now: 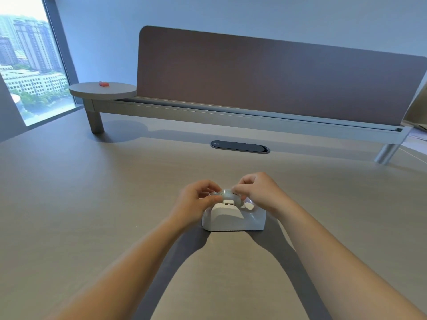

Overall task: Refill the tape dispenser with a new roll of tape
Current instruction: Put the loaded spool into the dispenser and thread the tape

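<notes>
A white tape dispenser (233,218) stands on the pale wood table (92,204), close in front of the person and roughly in the middle of the view. Both bare forearms reach forward to it and meet just above its top. The left hand (196,199) comes in from the left, its grip closed narrowly with thumb and fingertips on the left edge of a clear roll of tape (227,195). The right hand (258,192) comes in from the right, its grip likewise pinched on the roll's right side, fingers curled over the top. The roll sits low over the dispenser's upper opening, touching or nearly touching it; whether it is seated inside cannot be told. Farther back a dark oval cable port (240,147) is set into the table, and behind that a brown divider panel (265,77) rises on a grey rail. A small round shelf (101,90) at the panel's left end carries a little red object (103,84). A window (27,61) shows buildings at far left.
</notes>
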A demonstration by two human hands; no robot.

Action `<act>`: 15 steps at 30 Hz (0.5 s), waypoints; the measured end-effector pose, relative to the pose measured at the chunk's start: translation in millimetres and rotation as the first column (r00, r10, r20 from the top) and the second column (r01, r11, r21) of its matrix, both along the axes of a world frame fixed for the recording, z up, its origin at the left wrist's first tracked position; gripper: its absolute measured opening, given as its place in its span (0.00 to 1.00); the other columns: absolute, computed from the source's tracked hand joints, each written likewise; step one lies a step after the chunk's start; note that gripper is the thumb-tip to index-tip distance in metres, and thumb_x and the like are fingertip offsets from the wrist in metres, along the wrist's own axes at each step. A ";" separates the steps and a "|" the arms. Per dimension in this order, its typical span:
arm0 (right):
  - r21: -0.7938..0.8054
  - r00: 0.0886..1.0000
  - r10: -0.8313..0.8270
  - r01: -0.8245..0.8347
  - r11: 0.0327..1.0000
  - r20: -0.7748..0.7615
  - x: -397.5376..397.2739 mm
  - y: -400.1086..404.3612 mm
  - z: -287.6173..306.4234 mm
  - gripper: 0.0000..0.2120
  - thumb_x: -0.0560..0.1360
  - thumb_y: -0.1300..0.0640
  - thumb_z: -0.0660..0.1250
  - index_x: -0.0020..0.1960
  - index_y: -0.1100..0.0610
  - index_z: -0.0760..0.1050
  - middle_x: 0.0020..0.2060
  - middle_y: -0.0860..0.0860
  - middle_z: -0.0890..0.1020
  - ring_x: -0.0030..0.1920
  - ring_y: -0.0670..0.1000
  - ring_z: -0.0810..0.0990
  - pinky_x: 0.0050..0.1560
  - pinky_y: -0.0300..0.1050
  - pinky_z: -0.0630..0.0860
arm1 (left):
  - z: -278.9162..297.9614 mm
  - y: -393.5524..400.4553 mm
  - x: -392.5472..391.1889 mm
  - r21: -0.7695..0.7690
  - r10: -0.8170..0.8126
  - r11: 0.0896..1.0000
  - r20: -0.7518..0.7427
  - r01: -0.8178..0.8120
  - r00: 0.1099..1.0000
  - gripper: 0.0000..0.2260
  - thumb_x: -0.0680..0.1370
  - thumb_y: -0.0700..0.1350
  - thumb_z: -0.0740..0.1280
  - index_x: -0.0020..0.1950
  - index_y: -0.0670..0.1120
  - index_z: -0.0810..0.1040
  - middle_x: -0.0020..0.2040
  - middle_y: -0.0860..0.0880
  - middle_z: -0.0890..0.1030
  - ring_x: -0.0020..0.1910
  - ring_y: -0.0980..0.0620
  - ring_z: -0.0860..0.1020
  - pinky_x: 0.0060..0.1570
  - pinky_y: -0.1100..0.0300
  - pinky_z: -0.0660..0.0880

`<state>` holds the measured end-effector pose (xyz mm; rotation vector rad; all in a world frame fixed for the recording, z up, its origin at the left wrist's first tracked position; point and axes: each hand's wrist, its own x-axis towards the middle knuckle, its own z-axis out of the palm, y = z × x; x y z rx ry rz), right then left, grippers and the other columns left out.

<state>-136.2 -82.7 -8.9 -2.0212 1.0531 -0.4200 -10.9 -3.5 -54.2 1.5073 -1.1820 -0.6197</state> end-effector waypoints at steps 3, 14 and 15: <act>0.031 0.999 -0.005 0.003 0.999 0.052 -3.3 -1.9 -6.1 0.12 0.70 0.60 0.65 0.28 0.56 0.72 0.27 0.51 0.74 0.30 0.47 0.70 0.36 0.43 0.68 | 0.2 -4.2 0.3 0.015 -0.017 1.000 -0.006 0.017 1.000 0.09 0.71 0.38 0.66 0.36 0.52 0.75 0.36 0.50 0.78 0.38 0.55 0.76 0.44 0.60 0.72; -0.040 0.988 0.102 -0.098 0.994 0.114 -13.3 4.3 -15.6 0.07 0.69 0.60 0.68 0.47 0.59 0.78 0.32 0.47 0.76 0.32 0.45 0.73 0.34 0.36 0.70 | 1.7 -6.0 -4.8 0.036 0.002 0.999 -0.069 0.000 0.998 0.06 0.72 0.37 0.65 0.48 0.41 0.78 0.43 0.43 0.80 0.43 0.50 0.77 0.54 0.52 0.73; -0.115 0.992 0.104 -0.096 0.989 0.066 -13.0 4.7 -16.6 0.08 0.69 0.60 0.68 0.48 0.59 0.78 0.33 0.45 0.75 0.33 0.44 0.72 0.34 0.35 0.68 | 1.6 -5.6 -4.7 0.035 -0.001 0.999 -0.069 0.003 0.998 0.07 0.72 0.37 0.65 0.49 0.41 0.78 0.45 0.43 0.79 0.45 0.49 0.77 0.54 0.53 0.73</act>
